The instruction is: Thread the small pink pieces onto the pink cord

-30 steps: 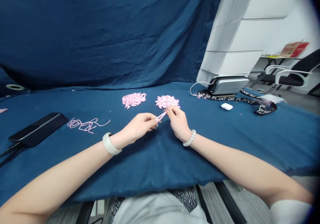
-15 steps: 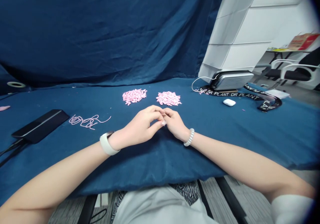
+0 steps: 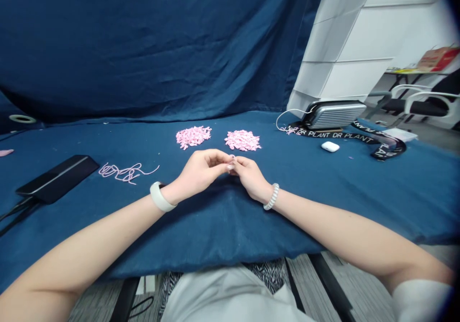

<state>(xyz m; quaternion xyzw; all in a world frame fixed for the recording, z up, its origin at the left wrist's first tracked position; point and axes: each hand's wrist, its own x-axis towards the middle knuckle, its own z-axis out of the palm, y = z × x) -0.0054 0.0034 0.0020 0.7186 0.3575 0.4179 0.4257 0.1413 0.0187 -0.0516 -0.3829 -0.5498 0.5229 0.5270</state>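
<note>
My left hand (image 3: 201, 168) and my right hand (image 3: 249, 176) meet above the blue cloth, their fingertips pinched together. A small pink piece (image 3: 232, 165) sits between the fingertips, mostly hidden, so its shape is unclear. Just beyond my hands lie two heaps of small pink pieces, one (image 3: 193, 137) ahead of my left hand and one (image 3: 242, 141) ahead of my right. A loose tangle of pink cord (image 3: 124, 172) lies to the left of my left hand, not touching it.
A black phone (image 3: 57, 178) lies on the blue cloth (image 3: 230, 226) at left. At right are a silver case (image 3: 336, 115), a white earbud case (image 3: 329, 146) and a black printed lanyard (image 3: 381, 144). A blue backdrop (image 3: 143, 49) hangs behind.
The pink strip that showed between my hands a second ago is now almost hidden. My hands have closed together at the fingertips, and the view has tilted slightly.
</note>
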